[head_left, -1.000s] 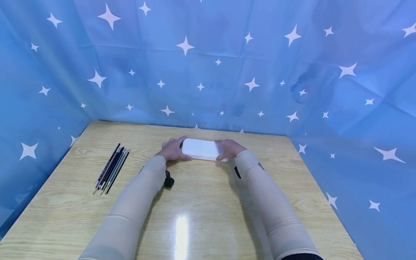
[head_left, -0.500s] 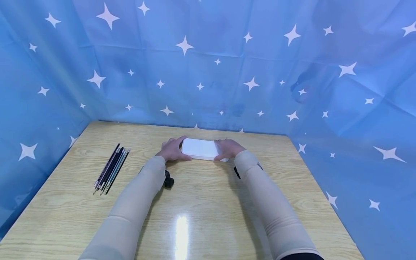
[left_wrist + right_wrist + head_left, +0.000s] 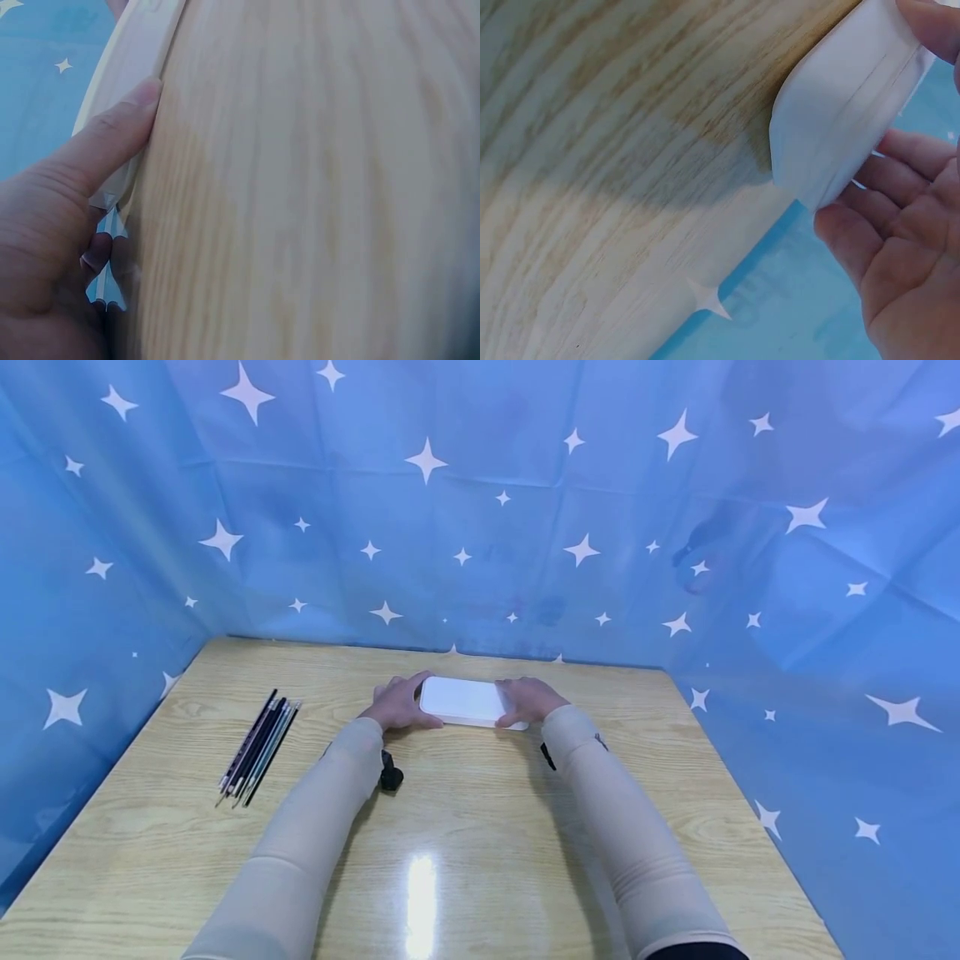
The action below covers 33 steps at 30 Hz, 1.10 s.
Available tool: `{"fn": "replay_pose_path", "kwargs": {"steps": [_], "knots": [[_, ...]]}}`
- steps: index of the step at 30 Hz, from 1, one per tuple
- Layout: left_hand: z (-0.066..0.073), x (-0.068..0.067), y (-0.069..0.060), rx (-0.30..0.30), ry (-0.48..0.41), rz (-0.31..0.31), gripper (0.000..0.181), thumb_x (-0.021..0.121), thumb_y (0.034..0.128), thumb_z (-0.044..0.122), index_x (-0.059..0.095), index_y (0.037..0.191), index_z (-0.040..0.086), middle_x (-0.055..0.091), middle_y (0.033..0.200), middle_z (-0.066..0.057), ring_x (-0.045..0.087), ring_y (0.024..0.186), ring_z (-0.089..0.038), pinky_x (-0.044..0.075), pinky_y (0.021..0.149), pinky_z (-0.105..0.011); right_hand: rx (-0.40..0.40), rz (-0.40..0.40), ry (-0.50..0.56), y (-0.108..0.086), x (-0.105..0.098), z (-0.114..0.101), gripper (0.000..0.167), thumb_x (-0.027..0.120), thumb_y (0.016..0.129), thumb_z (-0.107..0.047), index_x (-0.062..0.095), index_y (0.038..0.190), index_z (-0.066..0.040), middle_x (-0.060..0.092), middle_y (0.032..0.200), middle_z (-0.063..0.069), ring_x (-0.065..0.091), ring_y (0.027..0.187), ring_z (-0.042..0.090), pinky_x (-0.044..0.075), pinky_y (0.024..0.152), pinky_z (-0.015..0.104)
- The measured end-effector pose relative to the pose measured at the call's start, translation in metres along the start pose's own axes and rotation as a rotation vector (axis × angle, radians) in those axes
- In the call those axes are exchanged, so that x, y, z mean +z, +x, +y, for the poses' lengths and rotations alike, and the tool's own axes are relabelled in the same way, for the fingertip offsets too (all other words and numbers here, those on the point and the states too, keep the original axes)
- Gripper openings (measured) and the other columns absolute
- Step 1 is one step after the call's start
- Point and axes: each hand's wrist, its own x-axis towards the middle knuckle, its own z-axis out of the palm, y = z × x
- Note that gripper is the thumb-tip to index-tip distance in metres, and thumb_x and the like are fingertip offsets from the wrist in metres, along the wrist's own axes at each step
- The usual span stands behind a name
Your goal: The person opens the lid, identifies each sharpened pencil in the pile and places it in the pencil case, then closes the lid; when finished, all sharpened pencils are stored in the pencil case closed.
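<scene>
A low white box with rounded corners lies flat toward the back of the wooden table. My left hand grips its left end, the thumb along the front side and the fingers reaching behind. At the opposite end, my right hand holds the box the same way and covers part of its top. The left wrist view has my thumb pressed to the white side of the box, close to the tabletop. In the right wrist view, fingertips touch the far side of the box, and a seam runs along its wall.
A bundle of several dark, purple and teal pencils lies on the left of the table. A blue curtain with white stars hangs behind the table and along both sides. Small black devices are strapped at the wrists.
</scene>
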Motion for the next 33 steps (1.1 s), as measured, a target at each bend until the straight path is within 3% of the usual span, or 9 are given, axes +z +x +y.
{"fn": "replay_pose_path", "kwargs": {"steps": [13, 22, 28, 33], "knots": [[0.0064, -0.0011, 0.0045, 0.016, 0.014, 0.019, 0.113, 0.088, 0.0705, 0.058, 0.029, 0.161, 0.027, 0.046, 0.151, -0.008, 0.038, 0.134, -0.031, 0.022, 0.109, -0.054, -0.006, 0.008, -0.045, 0.0017, -0.0055, 0.0067, 0.095, 0.079, 0.086, -0.048, 0.033, 0.159, -0.007, 0.042, 0.157, 0.016, 0.040, 0.143, 0.038, 0.032, 0.117, 0.051], [0.0044, -0.0017, -0.0006, 0.004, -0.002, 0.006, 0.111, 0.088, 0.0714, 0.057, 0.029, 0.161, 0.028, 0.049, 0.145, -0.007, 0.039, 0.130, -0.029, 0.021, 0.108, -0.055, -0.044, -0.014, 0.010, 0.0018, -0.0075, 0.0051, 0.088, 0.076, 0.090, -0.043, 0.034, 0.157, -0.003, 0.044, 0.155, 0.018, 0.042, 0.141, 0.037, 0.033, 0.117, 0.050], [0.0039, -0.0019, 0.0007, 0.000, -0.012, 0.003, 0.112, 0.088, 0.0709, 0.057, 0.028, 0.161, 0.028, 0.047, 0.148, -0.007, 0.038, 0.132, -0.030, 0.020, 0.109, -0.056, -0.017, -0.030, 0.034, -0.0025, -0.0070, 0.0029, 0.090, 0.074, 0.092, -0.044, 0.029, 0.159, -0.005, 0.039, 0.159, 0.018, 0.037, 0.144, 0.039, 0.030, 0.118, 0.052], [0.0030, -0.0007, -0.0010, -0.018, -0.013, -0.007, 0.113, 0.088, 0.0706, 0.058, 0.028, 0.161, 0.029, 0.045, 0.149, -0.008, 0.037, 0.134, -0.031, 0.020, 0.109, -0.056, -0.028, -0.048, 0.130, -0.0037, -0.0015, 0.0077, 0.092, 0.072, 0.093, -0.044, 0.023, 0.161, -0.005, 0.031, 0.163, 0.017, 0.030, 0.149, 0.037, 0.027, 0.120, 0.051]]}}
